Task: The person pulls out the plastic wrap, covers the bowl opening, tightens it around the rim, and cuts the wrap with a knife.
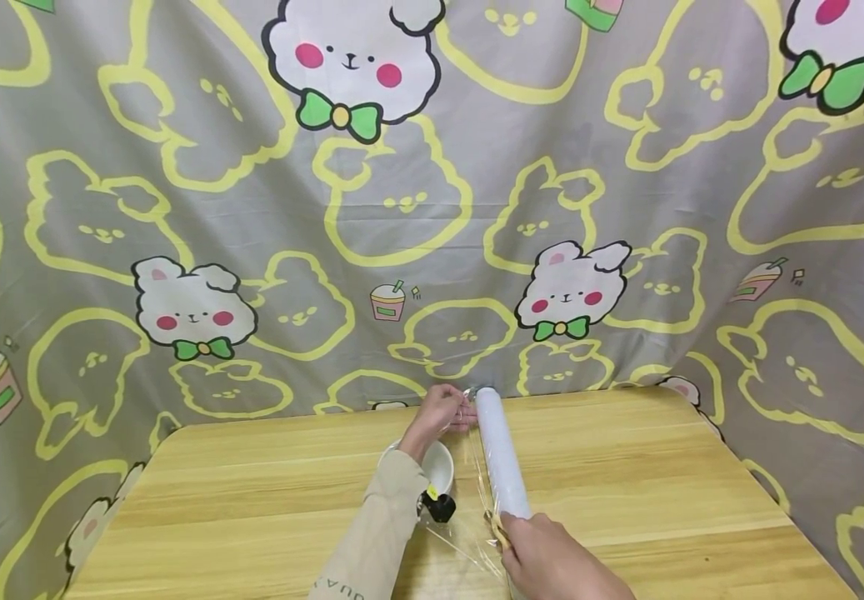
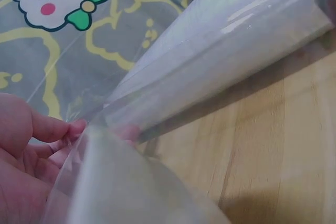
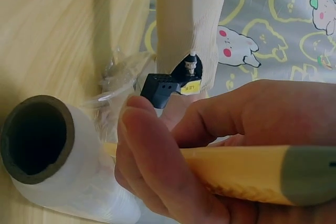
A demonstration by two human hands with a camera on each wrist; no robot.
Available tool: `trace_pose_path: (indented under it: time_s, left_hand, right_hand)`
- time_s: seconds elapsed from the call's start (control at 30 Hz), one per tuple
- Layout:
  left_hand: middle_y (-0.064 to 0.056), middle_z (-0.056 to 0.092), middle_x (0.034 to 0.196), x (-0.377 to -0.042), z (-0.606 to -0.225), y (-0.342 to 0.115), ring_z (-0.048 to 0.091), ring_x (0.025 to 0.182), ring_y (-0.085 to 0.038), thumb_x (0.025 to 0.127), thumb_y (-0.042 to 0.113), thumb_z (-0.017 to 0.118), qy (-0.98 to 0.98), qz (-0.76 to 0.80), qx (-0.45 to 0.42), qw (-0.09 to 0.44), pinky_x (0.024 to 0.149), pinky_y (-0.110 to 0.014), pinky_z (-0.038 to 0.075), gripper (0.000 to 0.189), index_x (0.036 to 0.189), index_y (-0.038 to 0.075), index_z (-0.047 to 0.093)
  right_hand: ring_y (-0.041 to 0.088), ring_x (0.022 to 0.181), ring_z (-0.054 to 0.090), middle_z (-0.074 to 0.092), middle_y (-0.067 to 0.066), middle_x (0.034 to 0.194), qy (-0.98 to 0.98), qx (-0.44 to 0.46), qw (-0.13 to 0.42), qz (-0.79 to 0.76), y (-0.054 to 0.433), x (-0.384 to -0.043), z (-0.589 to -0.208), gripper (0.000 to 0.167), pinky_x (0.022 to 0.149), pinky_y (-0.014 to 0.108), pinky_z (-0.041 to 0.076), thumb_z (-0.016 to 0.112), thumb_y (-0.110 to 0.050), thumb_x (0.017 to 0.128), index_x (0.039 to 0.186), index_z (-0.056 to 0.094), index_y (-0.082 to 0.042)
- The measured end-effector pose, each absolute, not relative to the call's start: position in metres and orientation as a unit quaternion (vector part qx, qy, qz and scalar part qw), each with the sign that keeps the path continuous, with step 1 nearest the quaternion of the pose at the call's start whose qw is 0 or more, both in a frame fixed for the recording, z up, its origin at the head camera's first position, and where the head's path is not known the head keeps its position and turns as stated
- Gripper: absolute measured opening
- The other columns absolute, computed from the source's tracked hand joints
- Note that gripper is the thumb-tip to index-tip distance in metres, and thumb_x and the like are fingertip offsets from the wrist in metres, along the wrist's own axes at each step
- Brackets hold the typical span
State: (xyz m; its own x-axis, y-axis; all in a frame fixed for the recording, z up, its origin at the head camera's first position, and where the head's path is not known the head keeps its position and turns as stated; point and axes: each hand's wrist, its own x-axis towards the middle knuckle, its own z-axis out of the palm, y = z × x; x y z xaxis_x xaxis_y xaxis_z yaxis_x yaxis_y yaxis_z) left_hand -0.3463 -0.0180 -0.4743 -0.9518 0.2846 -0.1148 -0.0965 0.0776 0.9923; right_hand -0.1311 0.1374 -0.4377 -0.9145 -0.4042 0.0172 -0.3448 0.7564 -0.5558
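Observation:
A roll of clear plastic wrap (image 1: 502, 454) lies lengthwise on the wooden table, its far end close to the back edge. My left hand (image 1: 446, 410) is beside that far end, thumb and fingers pinching the edge of a loose sheet of film (image 2: 131, 182) pulled off the roll. At the near end, my right hand (image 1: 551, 554) grips a yellow utility knife (image 3: 252, 171) with a grey butt end. The knife's tip is hidden behind the fingers and points toward the roll, whose hollow cardboard core (image 3: 39, 140) faces the right wrist view.
A white bowl (image 1: 442, 467) stands left of the roll, partly covered by the left forearm. A small black camera (image 1: 439, 507) is strapped to the left wrist. Behind the wooden table (image 1: 267, 500) hangs a grey curtain (image 1: 476, 225) with cartoon bunnies.

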Motion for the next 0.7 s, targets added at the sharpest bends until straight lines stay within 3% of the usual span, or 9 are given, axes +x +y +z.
trace_pose_path:
  time_s: [0.37,0.5,0.7]
  left_hand:
    - [-0.037,0.068,0.104,-0.347,-0.475,-0.014,0.072,0.097,-0.046,0.103,0.001,0.045,0.721,0.675,0.069,0.141,0.073,-0.039,0.063,0.022,0.108,-0.017,0.055]
    - [-0.038,0.067,0.105,-0.348,-0.475,-0.015,0.071,0.099,-0.047,0.104,0.002,0.044,0.719,0.676,0.075,0.142,0.076,-0.042,0.063,0.021,0.108,-0.016,0.055]
    - [-0.040,0.065,0.109,-0.347,-0.475,-0.016,0.069,0.103,-0.050,0.108,0.004,0.042,0.716,0.678,0.083,0.144,0.082,-0.047,0.062,0.021,0.110,-0.014,0.052]
  right_hand:
    - [0.006,0.049,0.040,0.046,-0.005,0.061,0.928,-0.186,0.106,-0.306,0.142,-0.123,-0.439,0.012,0.042,0.025,0.039,0.064,-0.001,0.091,0.088,0.055,-0.009]
    - [0.003,0.047,0.039,0.044,-0.007,0.060,0.923,-0.204,0.103,-0.309,0.149,-0.122,-0.449,0.006,0.040,0.024,0.039,0.062,-0.001,0.089,0.093,0.058,-0.004]
    - [0.000,0.048,0.040,0.044,-0.009,0.060,0.925,-0.257,0.081,-0.269,0.157,-0.122,-0.471,0.010,0.041,0.025,0.041,0.064,-0.006,0.086,0.092,0.058,-0.001]
